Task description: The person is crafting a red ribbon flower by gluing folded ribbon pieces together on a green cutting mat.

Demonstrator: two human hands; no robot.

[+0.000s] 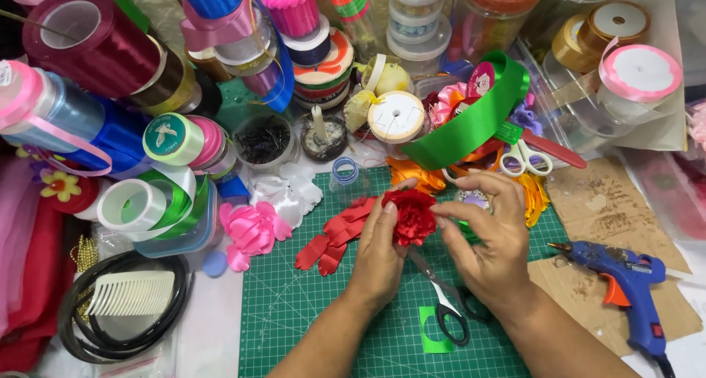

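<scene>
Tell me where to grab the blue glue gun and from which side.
Take the glue gun by its handle, the long blue part running toward the lower right, with a hand coming from the right edge of the table. It lies flat on cardboard, nozzle pointing left toward the green mat, so that end is probably best avoided; the orange trigger faces down-left.

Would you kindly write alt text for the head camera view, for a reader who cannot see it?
Two bare hands, left hand and right hand, hold a red ribbon flower over a green gridded cutting mat. Black-handled scissors lie beneath, a blue glue gun sits at right, and ribbon spools crowd the table's far side.
</scene>
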